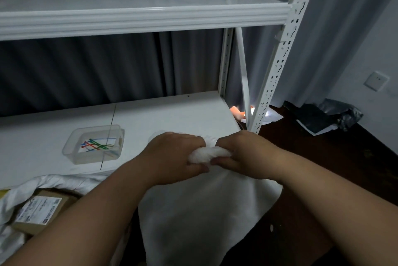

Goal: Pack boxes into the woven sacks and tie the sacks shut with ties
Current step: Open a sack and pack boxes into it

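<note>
A white woven sack (200, 211) stands in front of the shelf, its mouth gathered into a twisted neck (206, 154). My left hand (172, 158) grips the neck from the left and my right hand (245, 155) grips it from the right, the two hands almost touching. A clear plastic tray (71, 147) on the lower shelf, left of my hands, holds several coloured ties (97, 144). At the lower left a second white sack (53, 181) lies open with a brown cardboard box (41, 209) showing inside.
A white metal shelf unit has a lower board (172, 110) and an upper board (140, 13), with a perforated upright (277, 67) at the right. Grey curtains hang behind. Dark floor at the right carries black plastic bags (323, 114) and paper.
</note>
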